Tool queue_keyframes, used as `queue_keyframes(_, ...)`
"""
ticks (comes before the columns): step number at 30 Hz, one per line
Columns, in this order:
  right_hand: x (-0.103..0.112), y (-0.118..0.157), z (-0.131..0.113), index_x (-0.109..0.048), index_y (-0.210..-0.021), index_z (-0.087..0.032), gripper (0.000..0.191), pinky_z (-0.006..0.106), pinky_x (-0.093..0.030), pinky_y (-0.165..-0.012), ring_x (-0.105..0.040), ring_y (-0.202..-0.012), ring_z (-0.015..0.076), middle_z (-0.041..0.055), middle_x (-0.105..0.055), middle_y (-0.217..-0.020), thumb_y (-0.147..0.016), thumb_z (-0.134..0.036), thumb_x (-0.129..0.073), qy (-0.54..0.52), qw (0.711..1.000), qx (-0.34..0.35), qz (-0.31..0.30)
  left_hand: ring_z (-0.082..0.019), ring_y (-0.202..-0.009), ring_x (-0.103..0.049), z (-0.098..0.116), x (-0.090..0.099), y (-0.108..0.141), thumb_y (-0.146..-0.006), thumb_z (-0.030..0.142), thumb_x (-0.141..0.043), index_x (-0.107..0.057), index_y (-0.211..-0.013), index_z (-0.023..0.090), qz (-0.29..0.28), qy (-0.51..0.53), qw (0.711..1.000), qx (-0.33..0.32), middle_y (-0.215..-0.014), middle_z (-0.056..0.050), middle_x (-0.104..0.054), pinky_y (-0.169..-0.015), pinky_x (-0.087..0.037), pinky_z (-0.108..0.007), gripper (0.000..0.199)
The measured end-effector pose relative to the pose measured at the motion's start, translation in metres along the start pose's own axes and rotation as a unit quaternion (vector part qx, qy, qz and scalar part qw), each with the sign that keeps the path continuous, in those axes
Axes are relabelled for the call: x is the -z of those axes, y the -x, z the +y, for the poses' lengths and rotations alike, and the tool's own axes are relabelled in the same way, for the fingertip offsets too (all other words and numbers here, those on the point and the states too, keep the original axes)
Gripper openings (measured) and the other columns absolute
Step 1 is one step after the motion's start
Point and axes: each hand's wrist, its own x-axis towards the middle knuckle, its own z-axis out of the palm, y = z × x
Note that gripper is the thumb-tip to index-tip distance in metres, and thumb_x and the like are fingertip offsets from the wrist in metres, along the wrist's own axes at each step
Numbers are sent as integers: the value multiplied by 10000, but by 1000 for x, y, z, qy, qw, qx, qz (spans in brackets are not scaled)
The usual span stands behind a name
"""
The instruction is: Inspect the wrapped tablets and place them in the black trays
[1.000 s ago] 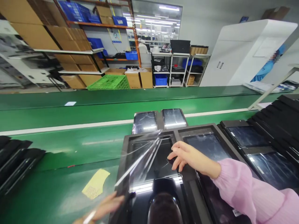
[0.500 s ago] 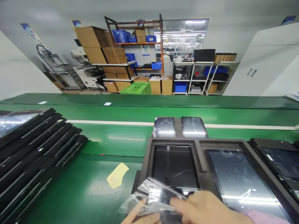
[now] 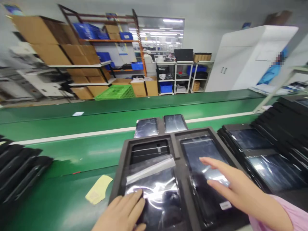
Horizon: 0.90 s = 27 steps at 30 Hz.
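Observation:
A black foam tray [image 3: 176, 146] holds two dark flat-screen devices side by side. Clear plastic film or a bag [image 3: 151, 170] lies over the left device [image 3: 163, 207]. My left hand [image 3: 122, 210] rests on the lower left of that film-covered device, fingers close together and pressing on it. Over the right device [image 3: 199, 144] my right hand [image 3: 228, 183] hovers with thumb and fingers apart, holding nothing. A small white label shows on that device near the hand.
A yellow note [image 3: 99, 189] lies on the green bench [image 3: 64, 179]. Black trays [image 3: 21, 170] are stacked at left, and more trays with screens [image 3: 250, 138] at right. A smaller screen pair [image 3: 147, 127] sits beyond. A person in blue [image 3: 271, 72] is at far right.
The view has turned right. The clear film, earlier between both hands, now lies over the left device. My right hand has let go and moved right; my left hand now presses down.

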Motion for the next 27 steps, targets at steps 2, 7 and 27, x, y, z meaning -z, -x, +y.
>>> queue_keyframes(2, 10, 20, 18, -468, -1266, -229, 408, 307, -577, -740, -622, -1030, 216, 72, -628, -1179, -866, -310, -475, -9, 997, -64, 36, -290, -916, -659, -7, -2, -23, -775, 417, -589, -662, -1047, 204, -37, -12, 998, 57, -1108, -103, -680, -723, -541, -377, 353)
queue_keyframes(7, 23, 60, 60, -431, -1281, -206, 441, 246, -511, -467, -644, -953, 221, 79, -644, -1145, -865, -343, -476, 2, 977, -198, 81, -369, -1062, -563, -23, -5, -93, -836, 467, -489, -626, -1087, 81, -77, 9, 990, 117, -1154, -215, -613, -826, -490, -498, 481)
queue_keyframes(27, 20, -24, 121, -614, -1135, -190, 295, 414, -366, -1042, -471, -1208, 234, 115, -536, -1278, -857, -229, -524, 71, 991, -111, 33, -271, -1243, -450, 83, -4, -163, -871, 279, -501, -492, -1290, 174, -137, 190, 943, -236, -1343, -76, -484, -1017, -424, -403, 433)
